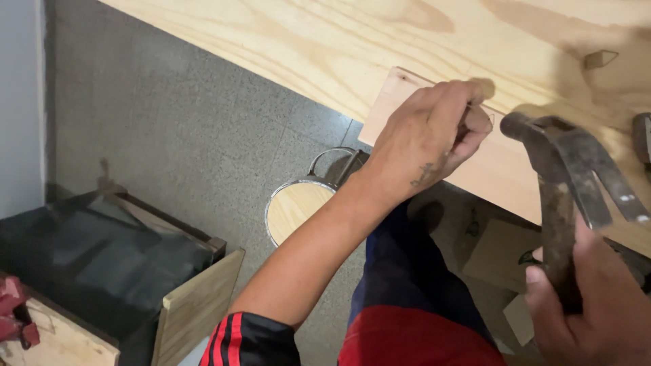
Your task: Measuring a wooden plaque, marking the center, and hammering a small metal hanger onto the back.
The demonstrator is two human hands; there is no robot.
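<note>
Head view, looking down past my knees

My left hand (427,135) rests on the board (502,169), fingers curled in tight, thumb and forefinger pinched on a thin nail (475,110) near their tips. The nail is mostly hidden; I can only make out a short sliver of it, and cannot tell whether it stands upright or leans. The heel of this hand lies at the board's near edge, wrist and forearm running back toward my body.

My right hand (597,298) is wrapped shut round the handle of the hammer (563,163), low and to the right of the left hand. The hammer head sits just right of my left fingertips, close but not touching them, its dark claw running off toward the right. Its shadow falls on the wood just above the left hand.

The board lies on the bench (325,47), a wide pale sheet of plywood that stretches beyond both hands; its near edge juts out past the bench edge over the floor (169,135).

Below my left wrist, down on the floor, a round stool (295,207) with a metal rim. Further left of my forearm, a wooden box (169,285) with dark stuff inside. At the far lower left, a red clamp (13,312). My leg (407,291) in dark blue and red sits beneath the left forearm
</note>
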